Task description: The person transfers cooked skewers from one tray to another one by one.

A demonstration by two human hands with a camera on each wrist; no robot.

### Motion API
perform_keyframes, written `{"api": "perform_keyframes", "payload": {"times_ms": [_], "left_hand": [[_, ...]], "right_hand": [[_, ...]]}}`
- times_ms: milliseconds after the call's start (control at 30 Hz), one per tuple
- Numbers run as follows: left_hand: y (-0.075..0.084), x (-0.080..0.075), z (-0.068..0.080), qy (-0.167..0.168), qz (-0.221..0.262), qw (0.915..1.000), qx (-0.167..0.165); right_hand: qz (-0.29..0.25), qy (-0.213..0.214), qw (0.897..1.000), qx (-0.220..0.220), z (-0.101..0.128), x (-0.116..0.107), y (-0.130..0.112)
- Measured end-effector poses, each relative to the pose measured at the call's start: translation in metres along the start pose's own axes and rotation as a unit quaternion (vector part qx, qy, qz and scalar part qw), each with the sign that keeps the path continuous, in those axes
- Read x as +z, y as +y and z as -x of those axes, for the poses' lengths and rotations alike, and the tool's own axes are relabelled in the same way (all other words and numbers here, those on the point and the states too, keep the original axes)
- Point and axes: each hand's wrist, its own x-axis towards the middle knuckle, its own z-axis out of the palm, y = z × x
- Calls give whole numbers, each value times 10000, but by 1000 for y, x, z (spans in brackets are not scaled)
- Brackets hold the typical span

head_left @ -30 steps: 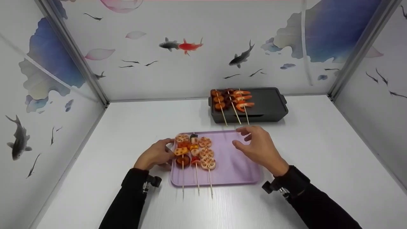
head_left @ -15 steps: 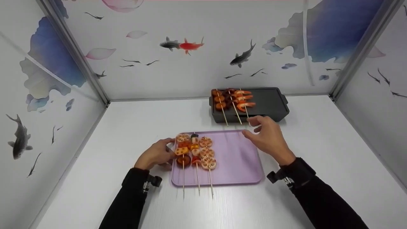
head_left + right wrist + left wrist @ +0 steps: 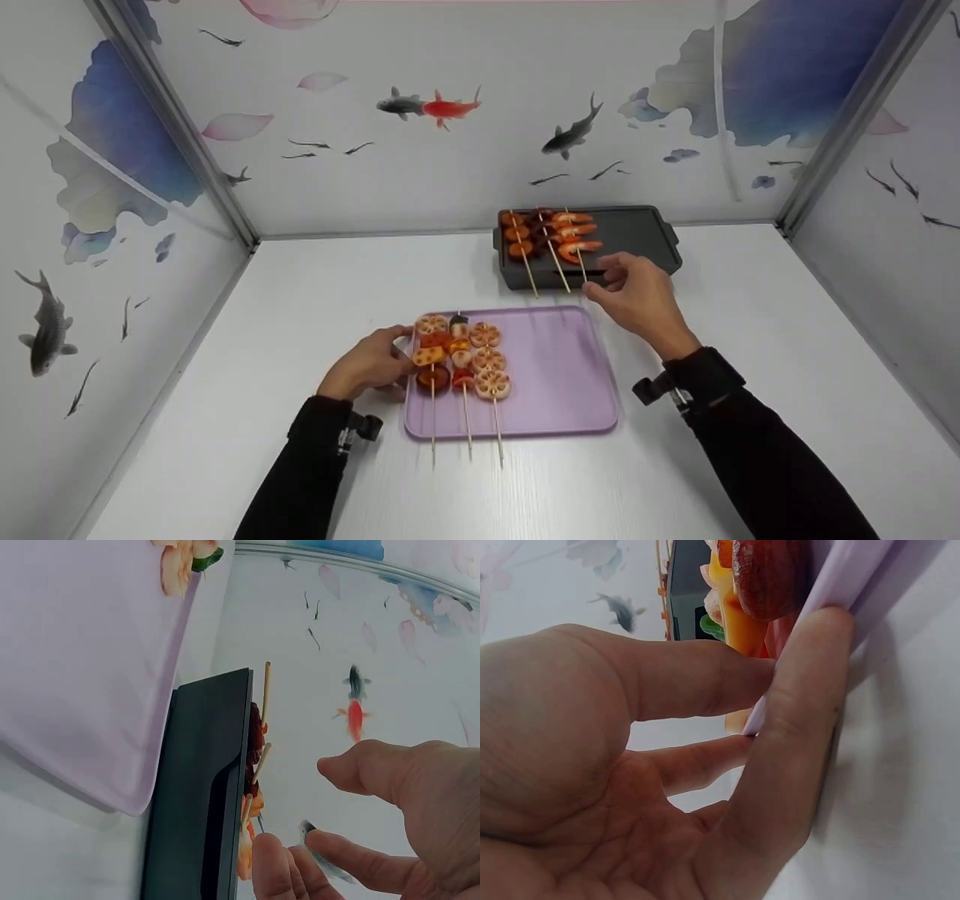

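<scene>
My left hand [image 3: 366, 364] grips the left rim of a lilac tray [image 3: 559, 375]; the left wrist view shows fingers on both sides of that rim [image 3: 838, 577]. Three skewers lie on the tray's left half: a mixed skewer [image 3: 430, 356], a vegetable skewer [image 3: 460, 360] and a lotus-root skewer [image 3: 490, 361]. At the back, a black grill [image 3: 636, 236] carries a shrimp skewer [image 3: 576, 247], a dark-red skewer [image 3: 541, 225] and a skewer of round brown slices [image 3: 517, 232]. My right hand [image 3: 636, 298] is beside the shrimp skewer's stick, thumb and fingers apart in the right wrist view.
The white table [image 3: 315, 285] is bounded by printed panels [image 3: 337, 172] at the back and sides. The grill stands close to the back panel, behind the tray. Stick ends hang over the front edges of tray and grill.
My right hand has moved from above the tray's right part, away from me and rightward, to the shrimp skewer's stick at the grill. My left hand has stayed on the tray's rim.
</scene>
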Motion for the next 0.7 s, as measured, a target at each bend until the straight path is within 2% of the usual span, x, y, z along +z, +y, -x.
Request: {"api": "perform_keyframes", "payload": {"times_ms": [333,700], "left_hand": [[0,0,-1,60,-172,9998,-17],[-2,-1,2,9,-68,9999,113]], "right_hand": [[-203,-190,9993,245,-17,6,7],[-284,-323,9981,441,-27,15,14]]}}
